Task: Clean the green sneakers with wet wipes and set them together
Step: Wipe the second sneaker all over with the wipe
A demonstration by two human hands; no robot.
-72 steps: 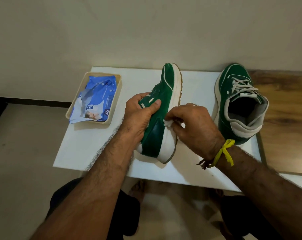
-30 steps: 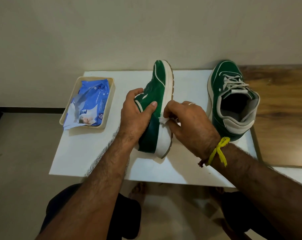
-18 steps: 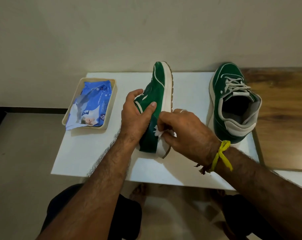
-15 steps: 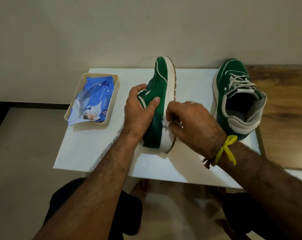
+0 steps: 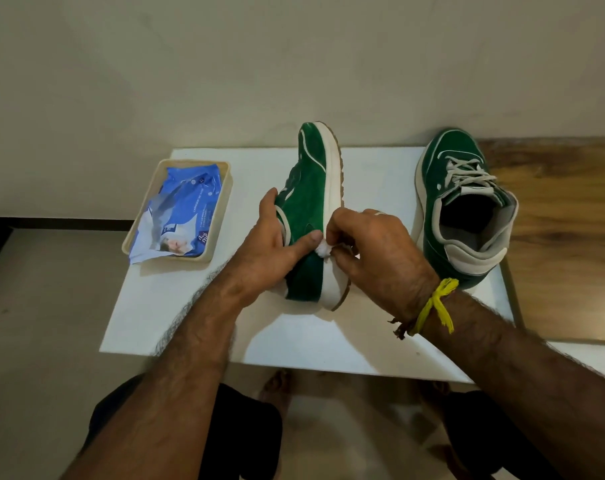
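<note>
A green sneaker with a white sole stands tipped on its side in the middle of the white table, toe pointing away. My left hand grips its collar and upper, thumb across the green suede. My right hand pinches a crumpled white wet wipe against the white sole edge near the heel. The second green sneaker sits upright at the table's right, laces up, untouched.
A beige tray at the table's left holds a blue wet-wipe pack. A wooden surface adjoins the table on the right. A wall runs right behind the table. My knees and bare feet are below the front edge.
My right hand has kept rubbing the wipe back and forth along the sole edge, ending near my left thumb. The left hand's grip and the other sneaker are unchanged.
</note>
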